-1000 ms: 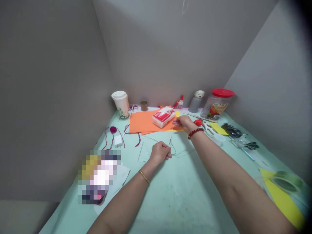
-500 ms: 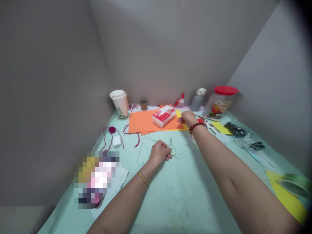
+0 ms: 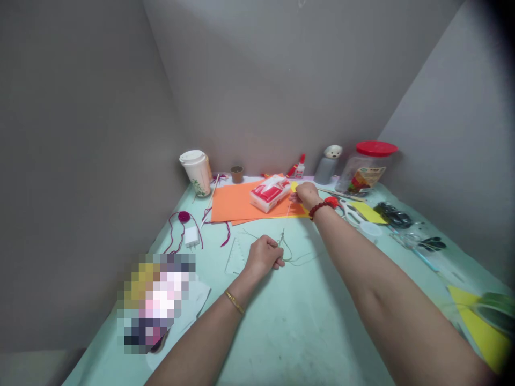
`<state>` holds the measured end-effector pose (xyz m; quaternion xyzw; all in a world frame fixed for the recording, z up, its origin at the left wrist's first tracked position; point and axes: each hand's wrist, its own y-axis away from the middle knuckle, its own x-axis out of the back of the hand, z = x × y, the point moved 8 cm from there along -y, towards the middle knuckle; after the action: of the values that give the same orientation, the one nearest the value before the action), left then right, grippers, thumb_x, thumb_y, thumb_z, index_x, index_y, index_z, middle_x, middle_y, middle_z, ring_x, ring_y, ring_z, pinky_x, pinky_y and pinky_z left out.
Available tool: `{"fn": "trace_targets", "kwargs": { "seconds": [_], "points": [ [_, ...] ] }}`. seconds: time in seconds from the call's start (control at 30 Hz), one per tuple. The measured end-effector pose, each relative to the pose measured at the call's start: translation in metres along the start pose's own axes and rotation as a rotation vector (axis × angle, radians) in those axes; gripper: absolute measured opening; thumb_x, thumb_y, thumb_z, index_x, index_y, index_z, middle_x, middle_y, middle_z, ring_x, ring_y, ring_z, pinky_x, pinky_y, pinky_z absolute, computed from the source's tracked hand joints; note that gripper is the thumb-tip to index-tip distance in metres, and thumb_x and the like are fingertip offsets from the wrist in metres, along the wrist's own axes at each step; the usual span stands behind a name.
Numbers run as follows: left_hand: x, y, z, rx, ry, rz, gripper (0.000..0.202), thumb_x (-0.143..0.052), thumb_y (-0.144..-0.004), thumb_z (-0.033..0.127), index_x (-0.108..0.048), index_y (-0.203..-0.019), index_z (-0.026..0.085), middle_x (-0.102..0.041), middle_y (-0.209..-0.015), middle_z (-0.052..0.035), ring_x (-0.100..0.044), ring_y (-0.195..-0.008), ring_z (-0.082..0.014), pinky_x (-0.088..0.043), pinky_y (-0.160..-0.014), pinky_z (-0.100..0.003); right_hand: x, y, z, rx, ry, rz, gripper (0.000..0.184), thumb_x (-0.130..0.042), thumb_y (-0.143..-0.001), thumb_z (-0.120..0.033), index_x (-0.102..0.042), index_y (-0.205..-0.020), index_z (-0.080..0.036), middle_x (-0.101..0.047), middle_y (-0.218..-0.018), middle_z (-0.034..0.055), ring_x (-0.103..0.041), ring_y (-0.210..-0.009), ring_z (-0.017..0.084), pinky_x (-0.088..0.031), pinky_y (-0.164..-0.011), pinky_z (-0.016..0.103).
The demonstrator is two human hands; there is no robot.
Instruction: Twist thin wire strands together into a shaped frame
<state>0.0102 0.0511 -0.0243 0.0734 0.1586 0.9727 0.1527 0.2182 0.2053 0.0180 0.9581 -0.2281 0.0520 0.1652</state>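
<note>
My left hand (image 3: 264,253) is closed in a pinch on a thin green cord (image 3: 288,251), close over the table. Beyond its fingertips the cord forms a small loop with a knot, and loose ends trail to both sides. Farther away and to the right, my right hand (image 3: 306,194) is also pinched shut, in front of the tissue pack (image 3: 269,194). A fine strand of the cord runs from its fingers down toward the knot. A clear triangle ruler (image 3: 235,256) lies just left of my left hand.
Orange sheets (image 3: 225,202) lie under the tissue pack. A white cup (image 3: 196,174), a glue bottle (image 3: 300,169) and a red-lidded jar (image 3: 364,174) stand at the back. Scissors (image 3: 350,212) and a green ribbon roll (image 3: 497,311) are on the right, dark-red yarn (image 3: 184,216) on the left.
My right hand has shifted slightly left, with the strand still running from it. My left hand keeps its pinch on the cord. The whole view has moved a little.
</note>
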Motion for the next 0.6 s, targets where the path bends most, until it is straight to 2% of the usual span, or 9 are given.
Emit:
{"fn": "trace_targets", "kwargs": {
  "seconds": [0.1,0.23,0.37,0.5,0.6],
  "points": [
    [0.000,0.002,0.002,0.008,0.006,-0.003,0.017,-0.062,-0.072,0.012,-0.047,-0.079,0.016,-0.063,-0.058,0.0005,-0.065,-0.053,-0.0140,-0.045,-0.044,-0.019,-0.001,-0.001,0.000,-0.046,0.046,0.027,0.029,-0.054,-0.096,-0.035,-0.057,-0.113,-0.012,-0.058,-0.102,0.0069,-0.059,-0.084,0.014,-0.054,-0.072,0.030],
    [0.000,0.001,0.002,0.018,0.003,-0.002,0.018,-0.062,-0.071,0.012,-0.046,-0.079,0.016,-0.063,-0.059,0.0005,-0.065,-0.053,-0.0141,-0.045,-0.044,-0.019,-0.004,0.004,-0.006,-0.011,0.104,0.055,0.023,-0.049,-0.098,-0.029,-0.059,-0.102,-0.009,-0.061,-0.082,0.0055,-0.059,-0.066,0.011,-0.053,-0.060,0.023],
    [0.000,0.002,0.003,0.016,-0.008,-0.002,0.016,-0.060,-0.071,0.012,-0.046,-0.078,0.017,-0.063,-0.059,0.0009,-0.065,-0.054,-0.0138,-0.045,-0.044,-0.018,-0.005,0.007,-0.010,0.027,0.196,0.087,0.018,-0.050,-0.097,-0.024,-0.059,-0.099,-0.009,-0.060,-0.071,0.0024,-0.057,-0.056,0.010,-0.051,-0.054,0.021],
    [0.001,0.003,0.005,0.025,-0.031,0.011,0.014,-0.058,-0.071,0.013,-0.046,-0.076,0.017,-0.063,-0.060,0.0001,-0.064,-0.053,-0.0129,-0.043,-0.043,-0.018,0.009,0.016,-0.014,0.050,0.365,0.109,0.006,-0.058,-0.084,-0.011,-0.062,-0.087,-0.008,-0.059,-0.064,0.0087,-0.060,-0.057,0.017,-0.049,-0.052,0.024],
    [0.001,0.001,0.002,0.035,-0.038,0.004,0.014,-0.058,-0.070,0.013,-0.047,-0.077,0.017,-0.063,-0.058,-0.0002,-0.064,-0.052,-0.0140,-0.043,-0.043,-0.019,0.029,0.037,-0.024,0.138,0.505,0.173,0.009,-0.062,-0.073,-0.004,-0.061,-0.078,-0.011,-0.061,-0.074,0.0140,-0.061,-0.074,0.022,-0.047,-0.058,0.024]
  ]
}}
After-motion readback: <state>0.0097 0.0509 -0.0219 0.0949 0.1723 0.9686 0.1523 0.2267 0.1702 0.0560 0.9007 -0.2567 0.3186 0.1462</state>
